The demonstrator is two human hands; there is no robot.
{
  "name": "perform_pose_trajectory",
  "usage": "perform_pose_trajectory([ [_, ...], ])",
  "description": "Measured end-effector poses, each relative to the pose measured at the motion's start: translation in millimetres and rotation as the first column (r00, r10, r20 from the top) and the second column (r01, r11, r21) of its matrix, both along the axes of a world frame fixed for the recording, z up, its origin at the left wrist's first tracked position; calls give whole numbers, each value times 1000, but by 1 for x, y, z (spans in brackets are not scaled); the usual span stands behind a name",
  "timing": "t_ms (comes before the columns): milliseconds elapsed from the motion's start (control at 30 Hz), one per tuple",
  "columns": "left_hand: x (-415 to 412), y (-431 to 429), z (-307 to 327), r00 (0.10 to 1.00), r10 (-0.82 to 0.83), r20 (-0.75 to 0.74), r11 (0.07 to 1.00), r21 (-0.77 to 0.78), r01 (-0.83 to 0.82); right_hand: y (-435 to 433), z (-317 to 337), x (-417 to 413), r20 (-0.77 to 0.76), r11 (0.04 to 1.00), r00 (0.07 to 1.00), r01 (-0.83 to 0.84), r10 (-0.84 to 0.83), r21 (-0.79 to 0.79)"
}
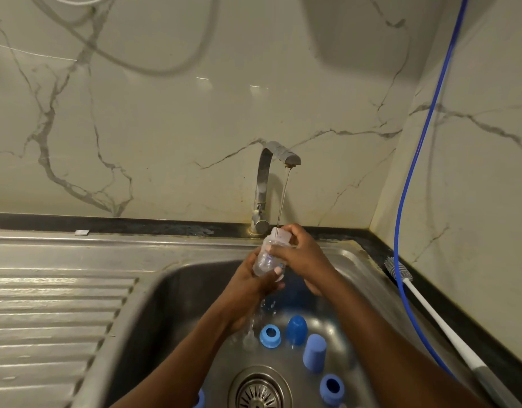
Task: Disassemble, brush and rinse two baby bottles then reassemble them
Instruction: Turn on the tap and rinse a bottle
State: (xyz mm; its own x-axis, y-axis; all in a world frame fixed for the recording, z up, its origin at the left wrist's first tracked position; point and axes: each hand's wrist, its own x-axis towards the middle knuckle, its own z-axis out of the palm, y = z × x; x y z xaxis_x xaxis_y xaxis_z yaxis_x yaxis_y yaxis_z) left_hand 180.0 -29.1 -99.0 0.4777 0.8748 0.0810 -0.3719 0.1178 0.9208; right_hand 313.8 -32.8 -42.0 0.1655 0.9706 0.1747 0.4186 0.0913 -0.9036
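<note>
A clear baby bottle (265,256) is held tilted under the tap's thin stream, over the back of the sink. My left hand (251,285) grips its lower body from below. My right hand (298,254) wraps around its neck and upper part, with fingers near the open mouth. Water runs off the bottle and splashes below. In the basin lie loose blue parts: a screw ring (270,336), a dark blue dome cap (296,325), a paler cap (314,353) and a second ring (331,389). A bottle brush (396,269) with a white handle rests on the right counter.
The steel tap (264,187) stands behind the sink and is running. The drain strainer (259,390) is at the basin's middle front. A ribbed steel draining board (53,313) lies to the left. A blue hose (412,178) hangs along the right wall. Another blue piece (199,400) shows at the bottom edge.
</note>
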Motion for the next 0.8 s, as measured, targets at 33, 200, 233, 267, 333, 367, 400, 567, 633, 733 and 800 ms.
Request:
perform_pose_trajectory([
  [33, -2, 1, 0, 999, -25, 29, 999, -21, 26, 1, 0, 3, -97, 998, 995, -40, 37, -38],
  [200, 1, -2, -4, 967, 118, -226, 987, 130, -90, -5, -8, -8, 306, 997, 952, 22, 2, -75],
  [233, 2, -3, -5, 962, 108, -251, 989, 125, -78, -6, -8, -10, 336, 997, 941, 66, -49, -39],
  [267, 2, -3, -5, 972, 54, -230, 996, 82, -36, -7, -6, -11, 336, 997, 940, 73, -65, -11],
  [333, 0, -3, -1, 992, -103, -70, 992, -75, 98, -6, -1, -4, 219, 1000, 976, 4, 0, -19],
  [367, -1, -3, 1, 989, -146, 4, 981, -126, 145, -6, 0, -1, 130, 998, 990, -44, 49, -40],
  [400, -2, -3, 0, 991, -131, 16, 983, -128, 132, -7, 0, 0, 63, 995, 994, -83, 87, -57],
  [567, 0, 0, -6, 946, 167, -277, 983, 119, -139, -6, -4, -17, 375, 1000, 927, 28, -26, 1],
  [633, -1, 0, -5, 981, 76, -178, 997, 31, -72, -7, -2, -19, 382, 995, 920, 65, -90, 78],
  [733, -4, 1, -3, 997, 4, -75, 999, -50, -8, -6, -4, -11, 193, 998, 980, 34, -43, 50],
  [800, -4, 1, -6, 986, 58, -157, 998, 37, -53, -9, -7, -12, 115, 1000, 993, 19, -21, 18],
])
